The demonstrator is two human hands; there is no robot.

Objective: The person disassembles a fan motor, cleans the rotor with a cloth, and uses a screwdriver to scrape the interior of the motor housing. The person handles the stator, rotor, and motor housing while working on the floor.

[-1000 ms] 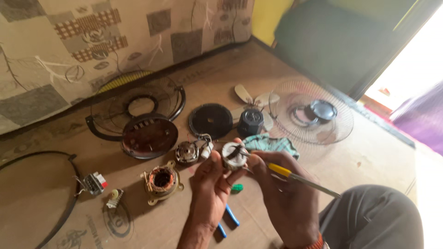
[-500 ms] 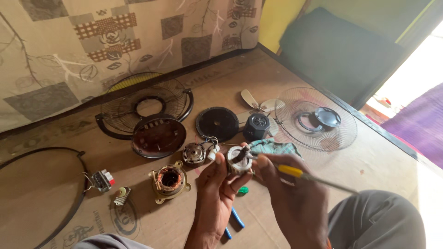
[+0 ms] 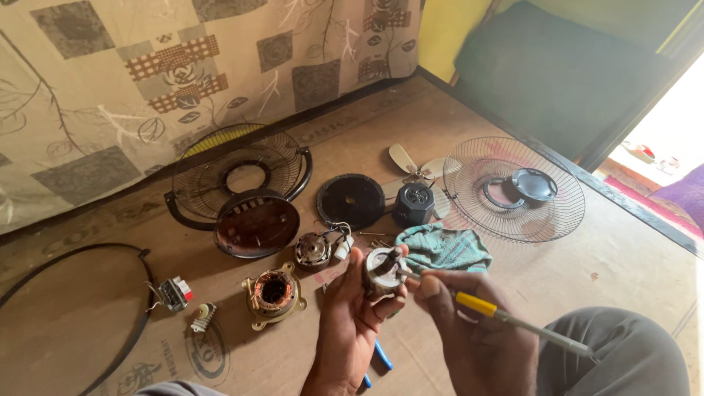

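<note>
My left hand point(image 3: 350, 315) grips a small round metal motor part point(image 3: 381, 270) and holds it up above the cardboard floor. My right hand point(image 3: 469, 330) holds a thin tool with a yellow collar and grey handle point(image 3: 513, 320), and its tip touches the top of the motor part. A teal cloth point(image 3: 445, 248) lies just behind both hands. A copper-wound stator point(image 3: 274, 293) and a second motor piece with wires point(image 3: 317, 248) lie to the left of my left hand.
A rear fan guard with dark housing point(image 3: 246, 196), a black round cover point(image 3: 350, 199), a black hub with pale blades point(image 3: 414, 199) and a front wire grille point(image 3: 513, 188) lie on the cardboard. A black ring point(image 3: 143, 301), a switch block point(image 3: 174, 292) and blue-handled pliers point(image 3: 381, 356) are nearby.
The view has shifted slightly. Both hands keep their hold, and the tool's tip stays at the motor part.
</note>
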